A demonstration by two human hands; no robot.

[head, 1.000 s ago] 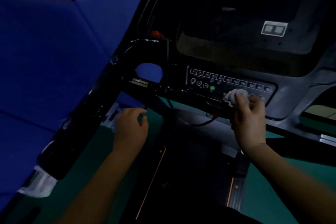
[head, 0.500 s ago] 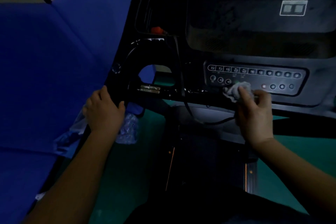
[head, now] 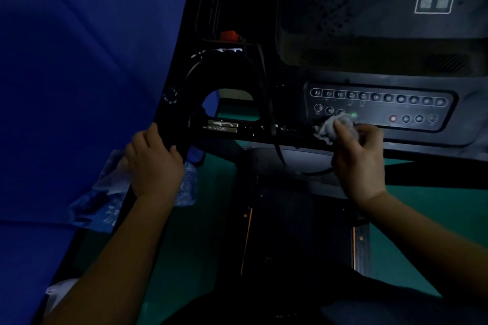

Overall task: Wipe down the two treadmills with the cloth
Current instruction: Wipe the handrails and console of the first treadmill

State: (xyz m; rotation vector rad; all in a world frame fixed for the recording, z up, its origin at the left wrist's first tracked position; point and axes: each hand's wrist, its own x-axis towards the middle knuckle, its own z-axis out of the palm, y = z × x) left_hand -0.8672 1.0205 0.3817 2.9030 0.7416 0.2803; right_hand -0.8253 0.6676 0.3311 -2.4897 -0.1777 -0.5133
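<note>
Blue padded wall panels (head: 79,82) are seen along the left edge of the green floor (head: 435,208). Crumpled clear plastic wrap (head: 105,192) is seen near the panels' lower edge.

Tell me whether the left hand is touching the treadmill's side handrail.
Touching. The head view shows the left hand gripping the black handrail, fingers curled over its edge with no gap. The right hand holds the cloth.
</note>
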